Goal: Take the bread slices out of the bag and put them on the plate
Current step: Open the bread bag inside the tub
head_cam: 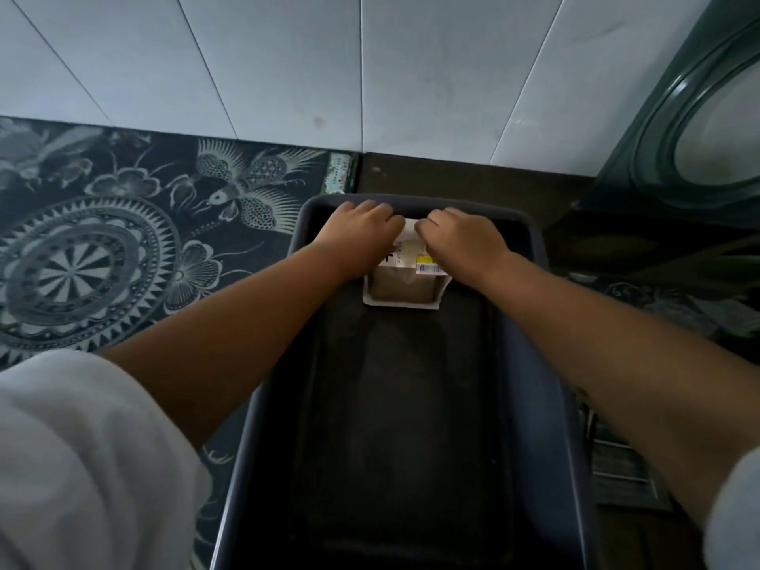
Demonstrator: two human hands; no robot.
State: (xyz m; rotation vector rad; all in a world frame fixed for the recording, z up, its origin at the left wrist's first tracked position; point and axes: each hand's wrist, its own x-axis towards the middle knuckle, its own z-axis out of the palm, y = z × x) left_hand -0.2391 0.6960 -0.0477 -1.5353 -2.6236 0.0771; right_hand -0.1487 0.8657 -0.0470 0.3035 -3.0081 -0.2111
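Fingers of both hands curl down onto the far end of the bread bag (405,267), pinching its top edge from either side; left hand (357,230) and right hand (458,236) almost touching, knuckles toward the camera; fingertips hidden, so how tight the pinch is I cannot tell. Bag lies flat at the far end of the dark tray (522,364), likely so it stays put while the mouth is worked open; brown bread shows through the near part of the bag, label with a yellow patch just under the right hand. No slices out yet; opening step, by my read. Tray's near part bare; patterned cloth (123,248) left of tray; no separate plate visible, the tray may serve as one.
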